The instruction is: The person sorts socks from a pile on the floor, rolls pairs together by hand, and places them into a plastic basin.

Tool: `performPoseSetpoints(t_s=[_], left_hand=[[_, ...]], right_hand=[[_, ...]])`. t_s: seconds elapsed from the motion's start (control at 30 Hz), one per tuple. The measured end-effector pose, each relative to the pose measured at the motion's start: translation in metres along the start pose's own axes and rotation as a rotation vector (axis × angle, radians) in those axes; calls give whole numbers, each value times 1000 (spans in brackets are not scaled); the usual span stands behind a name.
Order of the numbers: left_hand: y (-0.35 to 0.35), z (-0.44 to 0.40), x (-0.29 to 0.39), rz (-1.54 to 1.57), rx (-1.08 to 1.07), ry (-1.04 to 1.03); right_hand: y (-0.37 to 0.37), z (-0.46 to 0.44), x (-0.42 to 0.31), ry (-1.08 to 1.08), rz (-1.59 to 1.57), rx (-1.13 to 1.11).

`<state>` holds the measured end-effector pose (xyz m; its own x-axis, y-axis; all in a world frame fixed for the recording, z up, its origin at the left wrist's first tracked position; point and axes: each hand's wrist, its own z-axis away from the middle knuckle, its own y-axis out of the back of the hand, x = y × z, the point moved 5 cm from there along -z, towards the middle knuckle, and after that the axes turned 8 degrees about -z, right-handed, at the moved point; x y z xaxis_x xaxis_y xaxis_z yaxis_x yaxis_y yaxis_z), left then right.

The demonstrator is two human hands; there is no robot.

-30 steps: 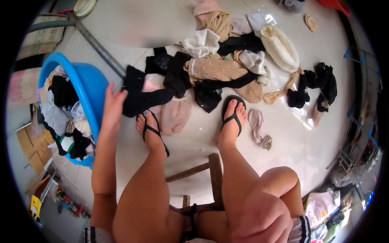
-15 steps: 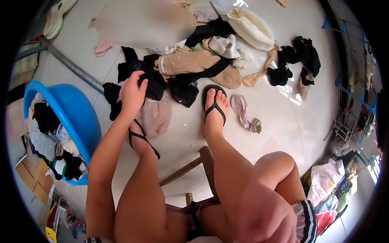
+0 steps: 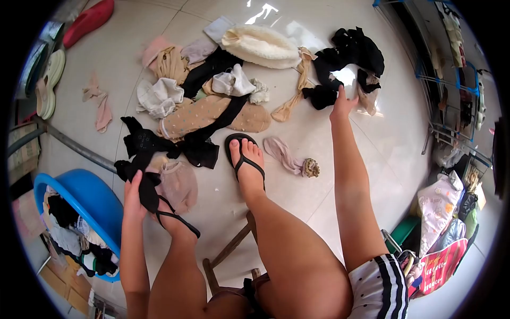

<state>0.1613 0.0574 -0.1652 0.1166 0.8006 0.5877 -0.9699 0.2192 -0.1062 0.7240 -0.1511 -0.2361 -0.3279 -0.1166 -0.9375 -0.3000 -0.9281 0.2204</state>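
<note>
At the lower left, my left hand point(image 3: 135, 198) is closed on a black sock point(image 3: 148, 194), near my left foot. My right hand point(image 3: 343, 104) reaches out at the upper right with fingers apart, beside a black garment point(image 3: 358, 50) on the floor. Between the hands lies a pile with a dotted beige sock point(image 3: 194, 114), white socks point(image 3: 159, 97), black pieces and a fluffy cream item point(image 3: 260, 47). A pale pink sock point(image 3: 284, 155) lies right of my flip-flop. Sheer pink fabric point(image 3: 179, 185) is beside my left hand.
A blue basin point(image 3: 93, 194) full of clothes leans at the left, under a metal pipe point(image 3: 79, 148). Pale shoes point(image 3: 49, 85) and a red shoe point(image 3: 88, 22) are at the upper left. A wooden stool point(image 3: 231, 245) is beneath me; bags point(image 3: 440, 207) and racks line the right.
My right hand has gone from near my lap to the black garment at the upper right. My left hand now holds a black sock and has moved back. The view has shifted right.
</note>
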Motion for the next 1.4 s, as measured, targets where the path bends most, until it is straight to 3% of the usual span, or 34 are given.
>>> performPoseSetpoints(t_s=[0.07,0.17,0.23,0.3,0.37,0.43,0.5,0.57,0.63,0.7,0.73,0.8,0.83,0.9,0.93,1.0,1.03,1.07,1.13,1.17,1.23,1.27,1.3,1.33,1.37,1.4], left_hand=[[-16,5,0,-89,-17,6],[-27,2,-7,-118,16,-47],[-42,2,-5,-75,0,4],[-49,0,-8,-29,-8,61],[-45,-5,-11,-286,150,-86],[-39,-2,-7,-803,434,-430],[-74,15,6,-868,133,-577],[-124,24,2,-325,-538,-236],[-164,42,7,257,-844,104],[-177,39,26,362,-725,126],[-166,26,26,386,-680,98],[-140,9,23,339,-407,128],[-127,5,19,346,-318,146],[-121,13,28,354,-274,142],[-118,18,26,424,-407,189],[-118,32,19,586,-647,343],[-110,36,13,448,-479,286],[-113,43,16,364,-558,208],[-115,54,23,272,-728,163],[-108,57,28,272,-723,166],[-84,57,39,85,-609,112],[-71,55,44,-2,-493,83],[-55,50,46,-104,-481,61],[-39,45,45,-228,-339,42],[-30,41,49,-349,-196,23],[-20,32,45,-455,-95,-70]], right_hand=[[-31,-14,-19,479,367,-444],[-55,-29,-4,623,1063,-623],[-63,-8,-13,587,1052,-592],[-70,37,-42,862,745,-504],[-68,92,-76,898,318,-579],[-53,157,-110,946,96,-756],[-26,216,-130,950,-1,-983],[6,267,-143,1063,-75,-1295],[34,312,-140,980,-260,-1665],[54,349,-129,783,-202,-2137],[54,353,-129,762,-239,-2155],[55,361,-106,637,238,-2494],[52,359,-104,625,213,-2511],[27,343,-85,125,292,-2273],[17,332,-68,161,347,-2017],[-1,323,-53,465,430,-1650],[-10,324,-50,598,440,-1598],[-19,326,-50,727,454,-1533],[-27,340,-41,569,346,-1899],[-30,339,-43,563,344,-1901],[-44,312,-40,-219,54,-1502],[-49,300,-43,-350,59,-1320],[-52,285,-41,-340,151,-1241],[-56,271,-40,-336,241,-1162],[-59,256,-35,-192,417,-1186],[-60,246,-25,-192,423,-1192]])
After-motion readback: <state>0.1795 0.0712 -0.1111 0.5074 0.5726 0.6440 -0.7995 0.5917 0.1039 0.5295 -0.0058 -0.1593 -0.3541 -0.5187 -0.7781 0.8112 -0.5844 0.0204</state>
